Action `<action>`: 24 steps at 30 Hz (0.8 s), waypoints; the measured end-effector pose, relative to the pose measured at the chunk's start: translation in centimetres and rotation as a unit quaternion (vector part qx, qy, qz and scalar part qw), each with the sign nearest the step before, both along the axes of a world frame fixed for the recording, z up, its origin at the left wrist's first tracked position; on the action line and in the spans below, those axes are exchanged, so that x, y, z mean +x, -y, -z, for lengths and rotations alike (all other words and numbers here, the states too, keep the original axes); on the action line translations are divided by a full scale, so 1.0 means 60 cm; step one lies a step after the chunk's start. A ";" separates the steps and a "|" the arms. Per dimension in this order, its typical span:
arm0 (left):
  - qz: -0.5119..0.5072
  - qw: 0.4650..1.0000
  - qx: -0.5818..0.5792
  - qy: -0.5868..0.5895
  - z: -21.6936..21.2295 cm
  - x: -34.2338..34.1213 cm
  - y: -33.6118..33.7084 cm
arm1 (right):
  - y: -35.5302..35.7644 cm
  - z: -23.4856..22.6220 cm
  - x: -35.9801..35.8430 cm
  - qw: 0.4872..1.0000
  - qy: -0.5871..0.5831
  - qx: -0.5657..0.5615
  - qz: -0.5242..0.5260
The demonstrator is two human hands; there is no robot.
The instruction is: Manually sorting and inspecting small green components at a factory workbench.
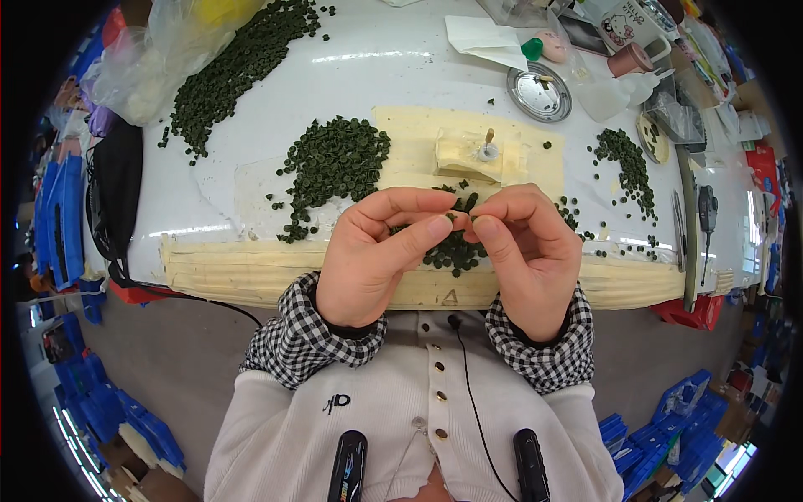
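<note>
My left hand (376, 251) and my right hand (535, 255) meet over the near part of the table, fingertips almost touching. Thumb and forefinger of each are pinched together. A bit of dark green shows at the fingertips of both, like the small round green pieces lying around; the fingers cover most of it. Just below and behind them lies a small heap of these green pieces (456, 253). Beyond the hands, a tape-covered block (458, 156) carries a short upright peg (489, 138) in a pale round base.
Larger heaps of green pieces lie at left (339, 159), far left (230, 71) and right (627, 171). A round metal dish (539, 92), a white paper (485, 40) and a mug (636, 29) stand toward the back right. Tweezers (679, 230) lie near the right edge.
</note>
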State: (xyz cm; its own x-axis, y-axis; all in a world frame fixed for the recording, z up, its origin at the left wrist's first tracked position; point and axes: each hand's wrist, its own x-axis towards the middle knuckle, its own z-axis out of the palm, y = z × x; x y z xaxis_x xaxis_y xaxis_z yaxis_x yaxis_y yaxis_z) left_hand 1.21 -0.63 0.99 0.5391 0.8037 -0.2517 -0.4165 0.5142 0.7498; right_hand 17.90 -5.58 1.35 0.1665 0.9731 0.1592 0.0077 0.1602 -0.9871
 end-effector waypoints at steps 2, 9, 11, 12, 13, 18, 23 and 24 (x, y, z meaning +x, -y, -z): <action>-0.005 1.000 0.029 -0.010 0.003 -0.001 0.002 | -0.001 -0.002 -0.001 1.000 -0.009 -0.001 -0.002; -0.058 0.978 0.174 -0.095 0.012 0.002 0.007 | -0.002 -0.004 -0.001 1.000 -0.001 -0.020 0.000; -0.054 0.969 0.205 -0.130 0.013 0.001 0.007 | -0.002 -0.005 0.000 1.000 0.004 -0.024 -0.003; -0.056 0.966 0.213 -0.137 0.014 0.001 0.008 | -0.002 -0.004 0.000 1.000 0.002 -0.025 -0.004; -0.059 0.963 0.222 -0.143 0.014 0.001 0.008 | -0.002 -0.003 -0.001 1.000 0.000 -0.025 -0.006; -0.083 0.956 0.239 -0.149 0.015 0.003 0.010 | -0.001 -0.003 -0.003 1.000 -0.009 -0.025 -0.004; -0.083 0.947 0.264 -0.164 0.009 -0.001 0.008 | 0.003 -0.004 -0.006 1.000 -0.004 -0.016 0.006; -0.087 0.943 0.271 -0.173 0.009 -0.001 0.009 | 0.003 -0.004 -0.005 1.000 0.019 -0.007 0.006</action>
State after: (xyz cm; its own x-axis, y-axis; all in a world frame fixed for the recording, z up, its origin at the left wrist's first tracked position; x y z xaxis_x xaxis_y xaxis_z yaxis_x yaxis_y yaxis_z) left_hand 1.14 -1.15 0.45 0.3482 0.9335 0.0859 -0.1422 -0.0379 0.9891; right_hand 17.60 -5.78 1.58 0.1726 0.9733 0.1514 0.0471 0.1454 -0.9883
